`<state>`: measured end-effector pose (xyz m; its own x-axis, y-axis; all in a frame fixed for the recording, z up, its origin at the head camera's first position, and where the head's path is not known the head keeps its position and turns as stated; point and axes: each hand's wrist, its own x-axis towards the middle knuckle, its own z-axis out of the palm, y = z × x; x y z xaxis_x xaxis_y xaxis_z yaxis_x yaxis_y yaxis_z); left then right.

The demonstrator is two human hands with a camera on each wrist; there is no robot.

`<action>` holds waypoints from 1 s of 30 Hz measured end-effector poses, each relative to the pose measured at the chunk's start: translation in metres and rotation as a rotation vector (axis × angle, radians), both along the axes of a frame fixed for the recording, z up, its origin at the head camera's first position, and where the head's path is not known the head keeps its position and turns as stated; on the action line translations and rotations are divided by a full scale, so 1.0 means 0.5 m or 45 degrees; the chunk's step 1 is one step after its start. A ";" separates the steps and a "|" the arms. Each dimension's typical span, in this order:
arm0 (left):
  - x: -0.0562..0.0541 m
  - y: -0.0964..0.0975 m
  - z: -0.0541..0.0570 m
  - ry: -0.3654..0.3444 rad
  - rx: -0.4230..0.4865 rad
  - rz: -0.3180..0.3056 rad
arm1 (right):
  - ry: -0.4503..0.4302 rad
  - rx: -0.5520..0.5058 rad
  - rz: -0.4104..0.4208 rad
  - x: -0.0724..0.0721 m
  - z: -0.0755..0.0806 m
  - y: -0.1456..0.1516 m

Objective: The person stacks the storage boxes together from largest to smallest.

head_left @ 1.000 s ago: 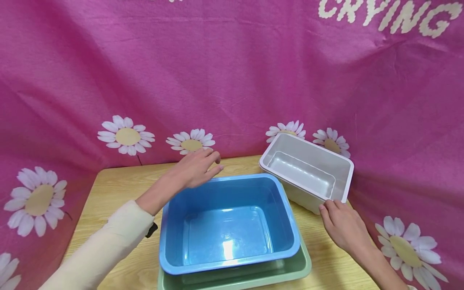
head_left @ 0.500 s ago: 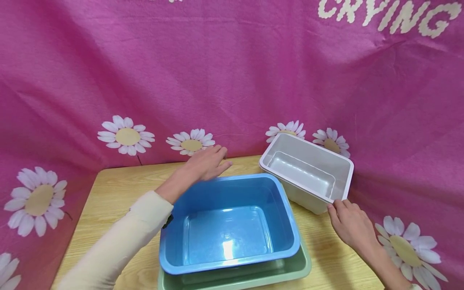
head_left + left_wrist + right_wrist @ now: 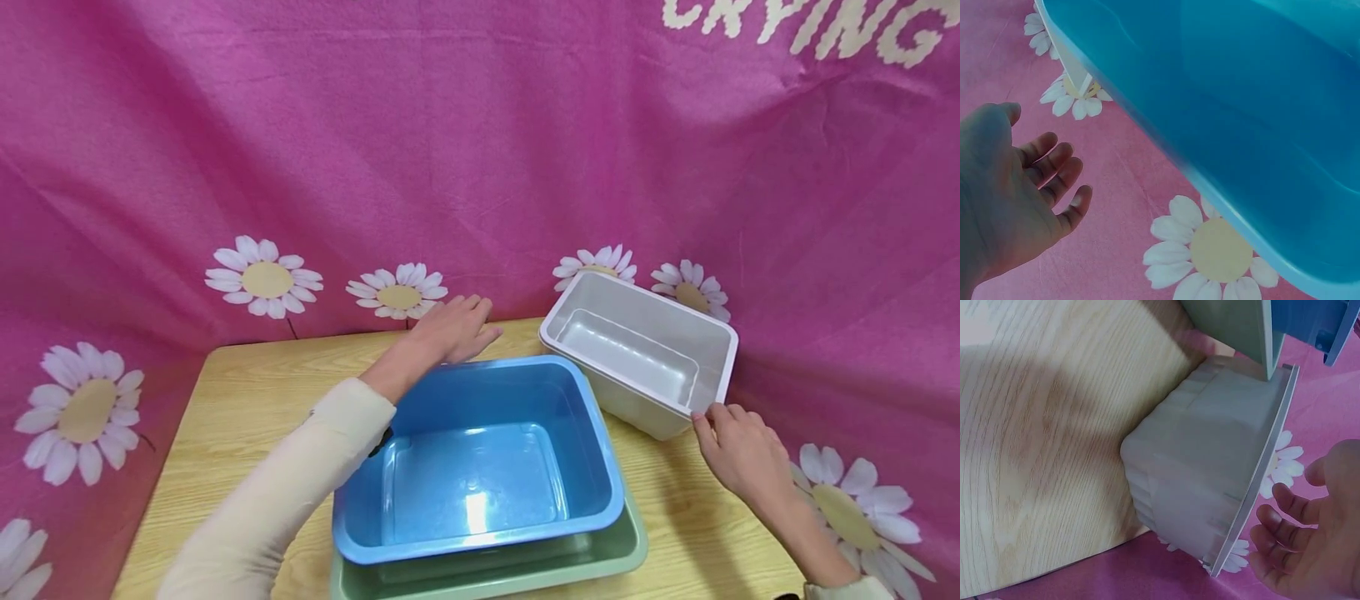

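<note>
A blue plastic bin sits inside a green bin on the table. My left hand hovers over the blue bin's far rim, and its fingers are relaxed and hold nothing. In the left wrist view that hand stands apart from the blue bin's rim. A pale grey bin stands at the back right, turned at an angle. By its near right corner is my right hand. The right wrist view has this hand loosely bent, with a small gap to the grey bin's rim.
The wood-grain table shows at the left and right of the bins. A pink cloth with daisies hangs close behind and at both sides. The grey bin's back corner stands close to the cloth.
My left hand has moved right along the blue bin's far rim. My right hand has shifted slightly right at the grey bin's corner. The bins have stayed in place; the head view has shifted slightly.
</note>
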<state>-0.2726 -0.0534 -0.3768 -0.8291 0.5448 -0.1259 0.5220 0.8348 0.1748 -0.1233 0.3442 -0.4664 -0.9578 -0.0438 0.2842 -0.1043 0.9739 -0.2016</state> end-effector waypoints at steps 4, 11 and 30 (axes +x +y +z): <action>-0.014 0.018 0.001 0.002 -0.011 0.032 | -0.027 -0.003 0.000 -0.003 0.002 0.009; -0.026 0.051 0.004 -0.055 -0.036 0.042 | -0.075 -0.013 -0.032 -0.003 -0.006 0.022; -0.045 0.114 -0.018 -0.090 -0.093 0.081 | -0.170 -0.025 -0.077 -0.009 -0.014 0.071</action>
